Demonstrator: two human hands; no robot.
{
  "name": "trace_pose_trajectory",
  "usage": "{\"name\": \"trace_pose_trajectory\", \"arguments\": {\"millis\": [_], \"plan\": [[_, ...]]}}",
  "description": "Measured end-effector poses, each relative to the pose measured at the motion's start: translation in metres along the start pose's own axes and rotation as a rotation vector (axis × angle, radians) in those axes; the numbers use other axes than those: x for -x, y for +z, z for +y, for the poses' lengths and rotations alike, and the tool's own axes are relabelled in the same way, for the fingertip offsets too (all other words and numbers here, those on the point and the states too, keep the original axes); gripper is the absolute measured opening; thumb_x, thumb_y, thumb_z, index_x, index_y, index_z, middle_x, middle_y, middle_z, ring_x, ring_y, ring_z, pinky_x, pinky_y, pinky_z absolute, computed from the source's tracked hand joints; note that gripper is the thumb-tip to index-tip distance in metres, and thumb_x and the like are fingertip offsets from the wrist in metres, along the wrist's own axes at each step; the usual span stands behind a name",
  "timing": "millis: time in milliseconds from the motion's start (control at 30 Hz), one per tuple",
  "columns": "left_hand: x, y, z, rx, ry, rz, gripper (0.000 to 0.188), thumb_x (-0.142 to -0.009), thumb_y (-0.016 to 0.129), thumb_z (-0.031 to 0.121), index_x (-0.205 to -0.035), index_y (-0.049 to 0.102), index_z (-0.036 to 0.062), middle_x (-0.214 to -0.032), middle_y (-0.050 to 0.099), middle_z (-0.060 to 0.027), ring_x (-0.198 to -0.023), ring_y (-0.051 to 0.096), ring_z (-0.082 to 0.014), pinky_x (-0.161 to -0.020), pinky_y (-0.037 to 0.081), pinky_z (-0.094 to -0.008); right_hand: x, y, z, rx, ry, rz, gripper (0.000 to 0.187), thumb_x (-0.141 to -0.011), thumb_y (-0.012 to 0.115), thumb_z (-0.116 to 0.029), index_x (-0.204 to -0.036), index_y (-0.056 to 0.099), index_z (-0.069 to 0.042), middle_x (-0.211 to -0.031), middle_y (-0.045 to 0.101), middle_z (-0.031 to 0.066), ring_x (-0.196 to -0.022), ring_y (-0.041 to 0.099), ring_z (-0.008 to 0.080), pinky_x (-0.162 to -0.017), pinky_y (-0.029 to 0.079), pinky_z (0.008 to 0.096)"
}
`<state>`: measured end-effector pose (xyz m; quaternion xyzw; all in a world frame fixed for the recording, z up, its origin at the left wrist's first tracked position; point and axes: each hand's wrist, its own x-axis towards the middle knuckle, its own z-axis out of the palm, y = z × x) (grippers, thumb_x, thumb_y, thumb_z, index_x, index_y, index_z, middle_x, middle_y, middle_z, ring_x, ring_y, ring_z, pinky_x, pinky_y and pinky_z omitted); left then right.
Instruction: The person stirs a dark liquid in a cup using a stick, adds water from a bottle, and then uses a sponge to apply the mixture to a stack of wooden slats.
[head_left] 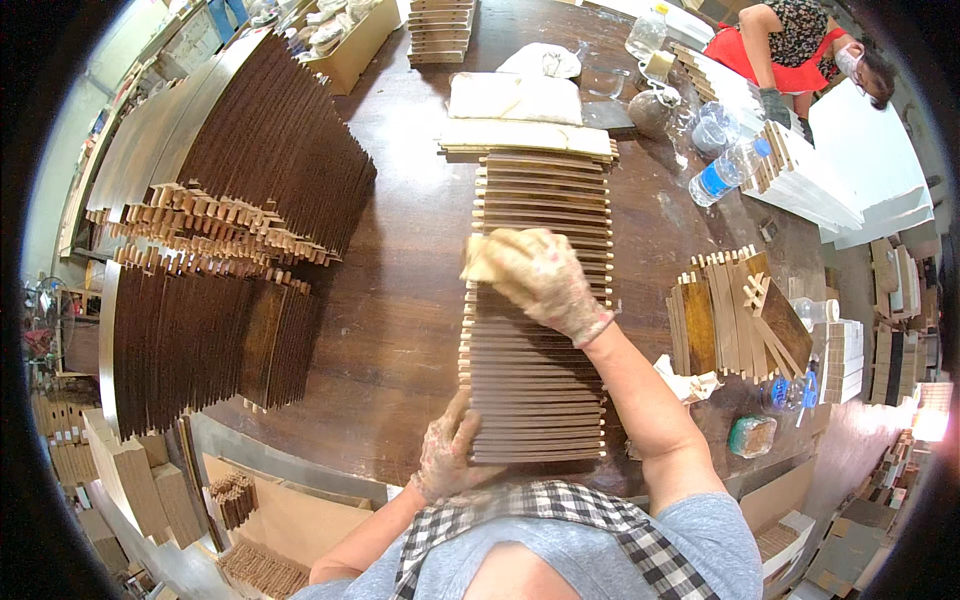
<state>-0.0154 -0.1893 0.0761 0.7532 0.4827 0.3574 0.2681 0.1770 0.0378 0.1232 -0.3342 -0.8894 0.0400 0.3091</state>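
A long row of dark brown wooden slats (540, 365) lies on the table in front of me, packed side by side on edge. Pale round dowel ends stick out along both of its sides. My right hand (550, 285), in a stained light glove, is closed round a yellowish sponge (482, 262) over the middle of the row. Its fingers partly cover the sponge. At the near left corner of the row rests my left hand (448, 455), also gloved, against the slat ends. Its visible fingers are stretched out and apart.
Tall stacks of dark slats (250, 150) stand at the left. Beyond the row lies a white wrapped bundle (515, 98). On the right are a water bottle (728, 172), loose slats (735, 310) and white panels (800, 185). A co-worker in a red apron (745, 50) stands at the far right.
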Motion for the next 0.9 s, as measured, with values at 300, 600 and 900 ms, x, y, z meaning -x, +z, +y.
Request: {"name": "trace_pose_trajectory", "arguments": {"millis": [300, 600, 900], "plan": [[0.005, -0.002, -0.003, -0.010, -0.014, -0.013, 0.076, -0.064, 0.091, 0.036, -0.121, 0.059, -0.0027, -0.145, 0.044, -0.0326, -0.098, 0.067, -0.0411, -0.079, 0.057, -0.0448, 0.023, -0.009, 0.067, 0.247, 0.297, 0.308, 0.036, -0.092, 0.071, -0.031, -0.123, 0.067, -0.012, -0.112, 0.071, 0.0093, -0.098, 0.065, 0.0271, -0.084, 0.056, 0.0427], [0.000, -0.005, 0.000, -0.041, -0.008, -0.042, 0.077, -0.064, 0.091, 0.036, -0.121, 0.057, -0.0036, -0.145, 0.043, -0.0331, -0.086, 0.069, -0.0355, -0.073, 0.058, -0.0423, 0.032, -0.009, 0.097, 0.338, 0.416, 0.201, 0.033, -0.089, 0.075, -0.029, -0.116, 0.070, -0.013, -0.109, 0.072, 0.0081, -0.100, 0.066, 0.0220, -0.081, 0.057, 0.0374], [0.002, -0.007, 0.006, -0.075, -0.109, -0.094, 0.080, -0.068, 0.087, 0.046, -0.124, 0.057, -0.0008, -0.149, 0.041, -0.0323, -0.103, 0.068, -0.0396, -0.084, 0.057, -0.0460, 0.031, 0.002, 0.006, 0.041, 0.061, -0.003, 0.040, -0.090, 0.073, -0.032, -0.128, 0.066, -0.020, -0.128, 0.066, 0.0097, -0.108, 0.063, 0.0270, -0.093, 0.049, 0.0436]]}}
